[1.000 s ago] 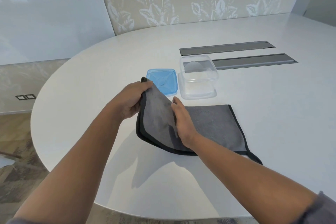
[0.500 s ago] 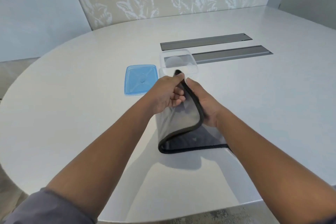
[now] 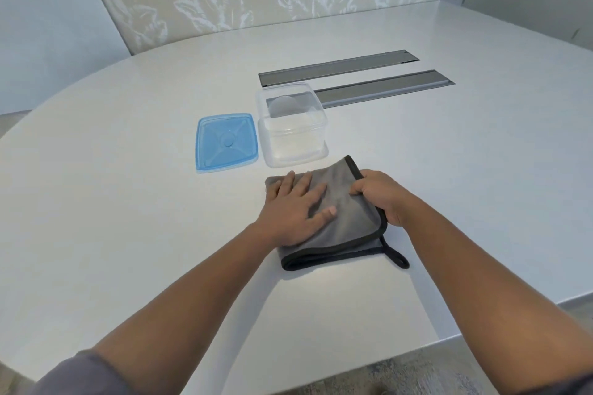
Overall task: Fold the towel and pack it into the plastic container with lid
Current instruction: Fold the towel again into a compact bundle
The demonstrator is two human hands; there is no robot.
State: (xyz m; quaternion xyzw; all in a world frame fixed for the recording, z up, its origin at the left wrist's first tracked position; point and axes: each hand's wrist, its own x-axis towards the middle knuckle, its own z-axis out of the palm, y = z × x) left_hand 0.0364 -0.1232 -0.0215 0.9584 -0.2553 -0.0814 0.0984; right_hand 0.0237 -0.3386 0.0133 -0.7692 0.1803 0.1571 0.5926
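I see the left hand (image 3: 295,208) spread flat on the folded towel (image 3: 346,221) — the right hand (image 3: 382,196) pinches its black edge, just beside the open container (image 3: 292,141) and lid (image 3: 227,142).

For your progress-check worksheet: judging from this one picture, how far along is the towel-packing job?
Done: the grey black-edged towel lies folded over on the white table. In hand: the left hand presses it flat while the right hand pinches its right edge. Left: it looks too wide for the clear plastic container, which stands open and empty, so probably another fold, then packing, then fitting the blue square lid lying beside it.
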